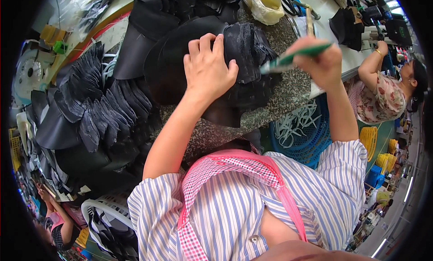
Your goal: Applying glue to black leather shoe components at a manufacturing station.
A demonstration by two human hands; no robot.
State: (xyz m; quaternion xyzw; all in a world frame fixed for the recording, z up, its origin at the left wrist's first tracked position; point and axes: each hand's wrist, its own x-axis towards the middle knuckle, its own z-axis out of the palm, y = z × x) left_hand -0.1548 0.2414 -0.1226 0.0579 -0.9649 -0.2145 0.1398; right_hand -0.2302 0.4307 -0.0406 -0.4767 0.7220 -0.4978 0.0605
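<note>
My left hand (209,69) lies with fingers spread on a stack of black leather-like pieces (168,69), pressing on the top one. The pieces overlap on a speckled stone slab (295,87), and their right-hand edges (241,48) carry whitish smears. In my right hand (319,64) is a green-handled brush (288,60), its fingers closed round the handle. The brush points left, its tip beside the smeared edges; blur hides whether it touches them. More black pieces (108,107) fan out in overlapping rows to the left of my left forearm.
An off-white, crusted pot (267,10) stands beyond the stack, near a hammer (309,21). Below the slab's right edge sits a blue basket (297,148) with pale strips. One person (383,96) works at the right, another (65,222) at lower left, near a white basket (88,207).
</note>
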